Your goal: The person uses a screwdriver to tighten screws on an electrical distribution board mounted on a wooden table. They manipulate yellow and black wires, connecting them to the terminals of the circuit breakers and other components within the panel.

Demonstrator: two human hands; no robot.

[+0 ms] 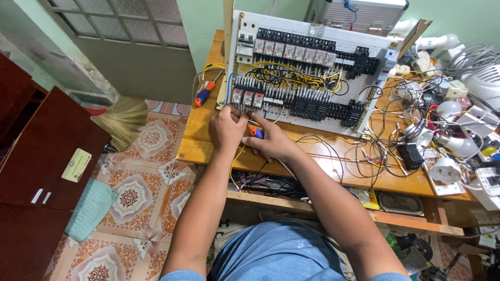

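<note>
Landmark: a white perforated panel board (pixel 312 78) stands tilted on a wooden table (pixel 203 135), carrying rows of black relay sockets, clear relays and yellow and black wiring.
Left hand: the left hand (pixel 227 126) rests against the board's lower left corner, fingers (pixel 235 112) curled in at the bottom relay row; whether they pinch anything I cannot tell.
Right hand: the right hand (pixel 272 143) lies just right of the left hand, below the board's bottom edge, fingers closed around a screwdriver with an orange and blue handle (pixel 257 132); the handle end shows between the two hands, and a thin shaft runs out under the palm toward the table's near edge.
Yellow wire: a thin yellow wire (pixel 235 161) drops from under the left hand, over the table's front edge.
Second screwdriver: an orange and blue handled screwdriver (pixel 204 93) lies left of the board, near the table's left edge, apart from both hands.
Table edges: the left hand sits close to the table's front left corner; a narrow strip of bare wood runs below the board, in front of the hands.
Right of the board: a crowded tangle of black and white cables (pixel 396 125), white bulbs in white lamp holders (pixel 448 112) and a loose black relay socket (pixel 410 155).
Behind the board: a silver metal case (pixel 364 13) with a closed lid.
Floor left of the table: patterned tiles (pixel 130 192), a straw broom (pixel 122 119), a green cloth (pixel 91 208) and a dark red cabinet (pixel 36 177).
</note>
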